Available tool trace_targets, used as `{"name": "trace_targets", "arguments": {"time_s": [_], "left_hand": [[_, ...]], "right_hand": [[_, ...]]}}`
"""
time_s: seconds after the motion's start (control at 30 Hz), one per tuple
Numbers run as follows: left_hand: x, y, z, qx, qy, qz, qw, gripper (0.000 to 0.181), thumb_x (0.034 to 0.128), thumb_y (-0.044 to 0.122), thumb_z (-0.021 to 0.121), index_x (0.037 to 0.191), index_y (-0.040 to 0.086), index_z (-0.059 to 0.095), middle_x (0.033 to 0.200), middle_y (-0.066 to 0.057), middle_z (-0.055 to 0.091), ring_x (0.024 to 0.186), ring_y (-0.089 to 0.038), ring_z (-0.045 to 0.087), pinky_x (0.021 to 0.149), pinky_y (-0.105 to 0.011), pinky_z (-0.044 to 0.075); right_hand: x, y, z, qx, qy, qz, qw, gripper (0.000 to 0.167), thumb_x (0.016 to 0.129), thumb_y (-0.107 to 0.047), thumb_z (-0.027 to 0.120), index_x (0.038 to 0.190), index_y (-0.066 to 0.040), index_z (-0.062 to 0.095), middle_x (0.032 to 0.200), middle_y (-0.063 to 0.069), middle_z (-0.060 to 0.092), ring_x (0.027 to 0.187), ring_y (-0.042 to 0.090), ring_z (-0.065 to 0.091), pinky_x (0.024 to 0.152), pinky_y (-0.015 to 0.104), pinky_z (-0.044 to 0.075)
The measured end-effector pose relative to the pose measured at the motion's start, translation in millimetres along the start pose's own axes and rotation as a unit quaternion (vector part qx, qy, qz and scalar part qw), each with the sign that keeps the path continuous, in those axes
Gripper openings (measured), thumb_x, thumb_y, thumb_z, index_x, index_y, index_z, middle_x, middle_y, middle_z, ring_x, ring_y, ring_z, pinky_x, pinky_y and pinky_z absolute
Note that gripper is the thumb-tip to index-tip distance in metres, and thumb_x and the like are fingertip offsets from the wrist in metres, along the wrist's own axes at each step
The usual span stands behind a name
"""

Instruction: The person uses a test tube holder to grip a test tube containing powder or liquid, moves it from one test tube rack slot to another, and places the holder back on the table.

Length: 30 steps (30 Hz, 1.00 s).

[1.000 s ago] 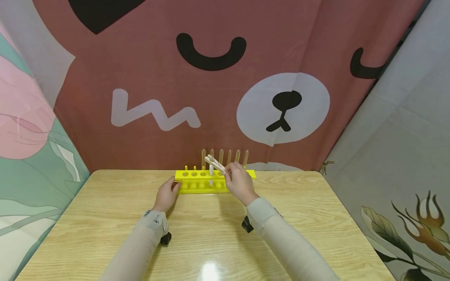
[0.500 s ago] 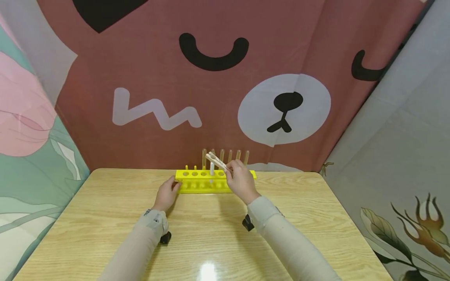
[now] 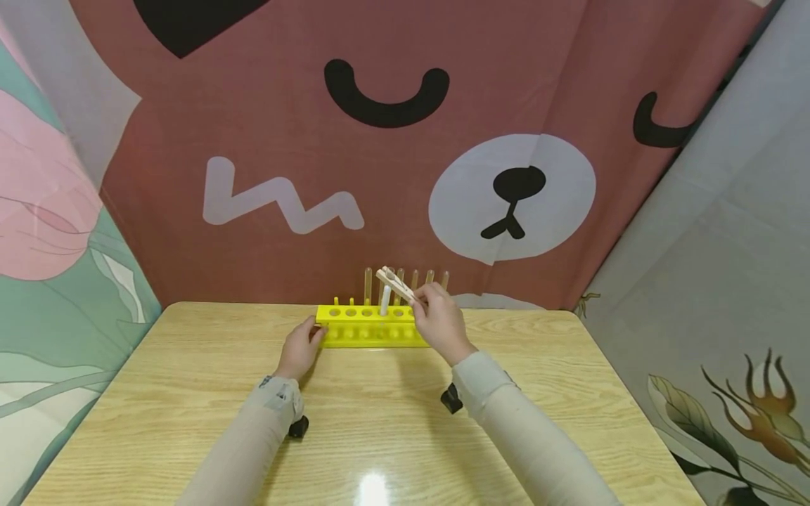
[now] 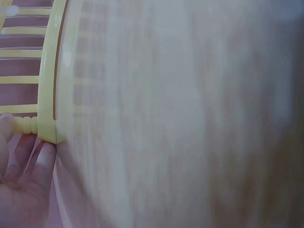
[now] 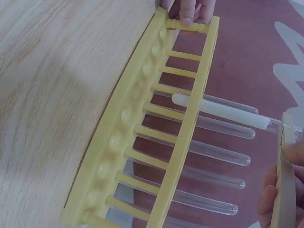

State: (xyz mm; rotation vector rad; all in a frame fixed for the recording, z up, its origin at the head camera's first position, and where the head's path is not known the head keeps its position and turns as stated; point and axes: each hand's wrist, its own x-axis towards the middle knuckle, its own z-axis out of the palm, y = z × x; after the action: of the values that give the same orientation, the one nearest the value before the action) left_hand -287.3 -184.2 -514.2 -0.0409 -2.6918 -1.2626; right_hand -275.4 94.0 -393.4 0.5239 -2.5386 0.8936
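A yellow test tube rack point(image 3: 373, 343) stands near the table's back edge. My left hand point(image 3: 299, 349) grips its left end; in the left wrist view the fingers lie round the end post point(image 4: 26, 125). My right hand point(image 3: 443, 322) pinches a wooden clothespin-like clamp point(image 3: 395, 284), whose jaws hold the top of a tube with white contents point(image 3: 385, 301). That tube passes through a hole in the rack's upper bar, and in the right wrist view its rounded bottom point(image 5: 180, 99) hangs between upper bar and base.
Several clear tubes point(image 5: 216, 153) sit upside down on pegs along the rack's back. Behind the wooden table point(image 3: 354, 422) hangs a reddish curtain point(image 3: 285, 267) with a cartoon face; patterned cloths hang at both sides.
My right hand has moved slightly right and up with the clamp, and the white-filled tube has risen in its hole and tilts a little. My left hand stays at the rack's end.
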Motion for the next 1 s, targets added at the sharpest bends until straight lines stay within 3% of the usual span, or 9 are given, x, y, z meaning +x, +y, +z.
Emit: {"name": "trace_targets", "arguments": {"time_s": [0.47, 0.63, 0.8, 1.0], "left_hand": [[0.0, -0.2, 1.2, 0.004, 0.003, -0.004, 1.0, 0.013, 0.1064, 0.015, 0.055, 0.11, 0.003, 0.058, 0.105, -0.017, 0.068, 0.099, -0.033, 0.064, 0.086, -0.049, 0.053], [-0.1, -0.7, 2.1, 0.002, 0.003, 0.0, 1.0, 0.014, 0.1064, 0.016, 0.055, 0.109, 0.003, 0.058, 0.105, -0.017, 0.068, 0.099, -0.034, 0.065, 0.086, -0.05, 0.053], [-0.2, -1.0, 2.3, 0.001, 0.003, -0.002, 1.0, 0.015, 0.1064, 0.017, 0.055, 0.109, 0.003, 0.058, 0.105, -0.017, 0.068, 0.098, -0.033, 0.065, 0.086, -0.049, 0.053], [0.5, -1.4, 1.4, 0.004, 0.002, -0.007, 1.0, 0.015, 0.1065, 0.017, 0.055, 0.11, 0.003, 0.058, 0.107, -0.017, 0.068, 0.101, -0.034, 0.064, 0.088, -0.05, 0.053]], "right_hand": [[5.2, 5, -17, 0.058, 0.011, 0.025, 0.998, 0.01, 0.099, -0.005, 0.064, 0.107, 0.001, 0.067, 0.094, 0.009, 0.061, 0.073, 0.02, 0.06, 0.071, 0.038, 0.058], [7.7, 7, -26, 0.089, 0.033, 0.022, 0.9952, 0.008, 0.098, -0.003, 0.065, 0.105, 0.001, 0.067, 0.092, 0.011, 0.061, 0.07, 0.023, 0.061, 0.059, 0.034, 0.055], [10.4, 12, -34, 0.094, 0.055, 0.021, 0.9938, 0.007, 0.098, -0.004, 0.066, 0.103, 0.001, 0.068, 0.091, 0.011, 0.061, 0.075, 0.024, 0.058, 0.06, 0.03, 0.049], [9.1, 16, -36, 0.102, 0.054, 0.033, 0.9928, 0.009, 0.099, -0.006, 0.066, 0.103, 0.001, 0.067, 0.091, 0.011, 0.06, 0.074, 0.027, 0.059, 0.055, 0.028, 0.051]]}}
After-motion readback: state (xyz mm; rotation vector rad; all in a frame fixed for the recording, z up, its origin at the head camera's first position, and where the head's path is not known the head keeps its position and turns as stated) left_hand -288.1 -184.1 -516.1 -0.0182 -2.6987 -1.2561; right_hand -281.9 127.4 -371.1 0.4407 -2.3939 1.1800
